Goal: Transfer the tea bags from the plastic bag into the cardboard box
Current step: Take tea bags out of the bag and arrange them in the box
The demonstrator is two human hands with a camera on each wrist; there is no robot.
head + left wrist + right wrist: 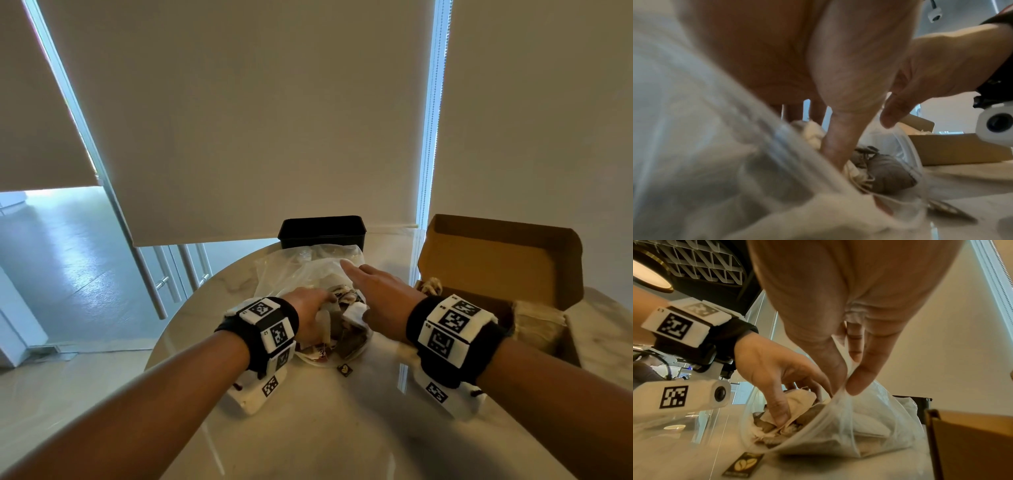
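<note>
A clear plastic bag (301,270) lies mid-table with its mouth toward me, full of pale and brown tea bags (774,433). My left hand (799,407) reaches into the mouth, thumb and fingers curled round a pale tea bag (801,398). My right hand (847,376) pinches the bag's upper rim between thumb and fingers and holds it up. The open cardboard box (496,270) stands right of the bag, lid raised, with a few tea bags (537,323) inside.
A black rectangular container (322,229) stands behind the bag at the table's far edge. A small brown paper tag (345,369) lies on the marble table (308,428) in front of the bag. Window blinds hang behind the table.
</note>
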